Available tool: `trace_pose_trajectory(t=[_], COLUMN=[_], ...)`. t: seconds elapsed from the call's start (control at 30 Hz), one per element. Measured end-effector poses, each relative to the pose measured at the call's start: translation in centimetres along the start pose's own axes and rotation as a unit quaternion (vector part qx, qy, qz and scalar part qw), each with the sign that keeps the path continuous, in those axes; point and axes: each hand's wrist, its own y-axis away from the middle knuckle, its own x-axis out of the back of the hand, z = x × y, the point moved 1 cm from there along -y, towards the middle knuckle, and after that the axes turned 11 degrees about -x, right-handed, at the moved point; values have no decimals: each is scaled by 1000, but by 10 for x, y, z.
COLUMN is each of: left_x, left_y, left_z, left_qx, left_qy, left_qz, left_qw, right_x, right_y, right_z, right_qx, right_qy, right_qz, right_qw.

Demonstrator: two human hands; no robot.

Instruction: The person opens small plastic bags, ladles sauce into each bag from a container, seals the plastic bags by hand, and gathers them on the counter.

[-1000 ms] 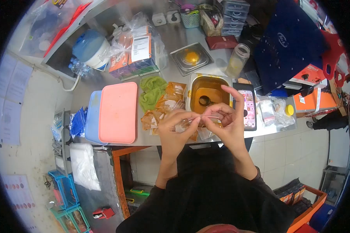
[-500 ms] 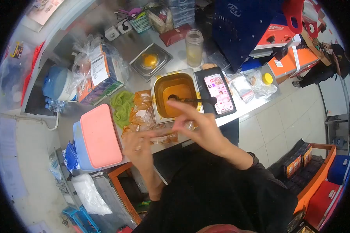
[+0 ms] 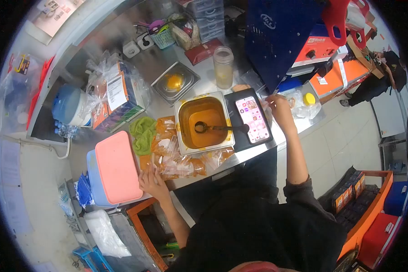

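My left hand (image 3: 153, 182) rests at the front edge of the counter, fingers on the lower left end of the sauce-filled plastic bags (image 3: 181, 164). Right of the phone (image 3: 251, 119), my right hand (image 3: 281, 110) reaches to the clear plastic bags (image 3: 294, 102), its fingertips pinched at their edge; what they hold is too small to make out. Between my hands stands a square metal pan (image 3: 203, 121) of orange-brown sauce, with a black ladle (image 3: 222, 128) lying across it. A green cloth (image 3: 143, 134) lies left of the bags.
A pink lid (image 3: 118, 167) on a blue container is at the left. Behind the pan are a metal lid (image 3: 174, 83) and a clear jar (image 3: 223, 68). A big blue machine (image 3: 276, 41) stands at the back right. Another person (image 3: 381, 84) is at the far right.
My hands have moved apart: the right one went from in front of the pan to the clear bags beyond the phone, the left one down onto the sauce bags' edge.
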Motion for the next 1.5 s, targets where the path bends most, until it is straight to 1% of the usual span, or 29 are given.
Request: trace_pose_trajectory(t=[0.03, 0.1, 0.17, 0.2, 0.27, 0.3, 0.37, 0.43, 0.47, 0.5, 0.57, 0.63, 0.7, 0.73, 0.77, 0.83, 0.9, 0.93, 1.0, 1.03, 1.1, 1.13, 1.17, 1.23, 1.3, 1.37, 1.43, 1.47, 1.5], left_x=[4, 14, 17, 18, 21, 24, 33, 45, 52, 59, 75, 87, 88, 81, 70, 66, 69, 70, 75, 74, 68, 65, 64, 66, 77, 86, 90, 90, 89], left_y=[-3, -9, -15, -18, -29, -35, -46, -57, -61, -65, -80, -94, -105, -107, -107, -106, -107, -105, -90, -87, -82, -83, -82, -80, -86, -92, -92, -93, -94], left_z=[8, 20, 25, 29, 37, 42, 55, 70, 79, 91, 124, 166, 194, 194, 192, 191, 193, 194, 197, 196, 193, 184, 178, 170, 171, 172, 172, 174, 175], left_qx=[-2, -13, -14, -10, -11, -8, 2, 16, 11, 7, -120, -216, -276, -265, -281, -290, -295, -294, -356, -355, -311, -302, -301, -261, -253, -245, -225, -224, -179], left_qy=[2, 48, 67, 87, 92, 96, 119, 142, 184, 226, 254, 267, 267, 262, 276, 283, 258, 251, 151, 148, 122, 145, 144, 186, 173, 158, 193, 192, 247], left_qz=[0, 67, 75, 85, 87, 88, 109, 128, 132, 135, 133, 130, 139, 144, 125, 113, 187, 191, 237, 237, 154, 130, 132, 134, 136, 141, 135, 138, 123], left_qw=[1000, 997, 995, 993, 992, 991, 987, 981, 974, 965, 951, 930, 913, 917, 911, 907, 901, 902, 891, 892, 930, 933, 933, 938, 942, 946, 946, 946, 944], right_x=[0, -9, -26, -34, -52, -60, -71, -27, -11, 7, 45, 62, 61, 62, 62, 58, 48, 45, 37, 33, 27, 29, 28, 27, 26, 21, 23, 21, 19], right_y=[5, 18, 26, 27, 25, 22, 13, 20, 22, 31, 55, 84, 104, 110, 113, 116, 114, 113, 114, 116, 121, 122, 124, 128, 131, 136, 138, 140, 140], right_z=[-13, -48, -78, -88, -98, -94, -88, -106, -106, -116, -144, -178, -192, -198, -199, -199, -191, -189, -186, -184, -183, -186, -190, -198, -204, -210, -209, -210, -211], right_qx=[-1, 31, 34, 32, 78, 81, 105, -3, -26, -42, -52, -105, -80, -108, -101, -165, -171, -197, -258, -256, -244, -237, -235, -174, -156, -73, -90, -58, -25], right_qy=[0, -113, -127, -130, 30, 27, -63, -190, -194, -317, -324, -499, -481, -488, -482, -523, -545, -554, -557, -558, -548, -539, -538, -511, -500, -486, -482, -488, -493], right_qz=[2, 31, -40, -38, -38, -36, 65, 58, 59, 44, 20, -95, -160, -206, -217, -227, -230, -227, -241, -245, -335, -374, -375, -338, -335, -202, -230, -201, -172], right_qw=[1000, 993, 990, 990, 996, 996, 990, 980, 979, 947, 944, 855, 859, 842, 843, 805, 788, 776, 752, 751, 727, 716, 717, 771, 784, 847, 841, 847, 852])
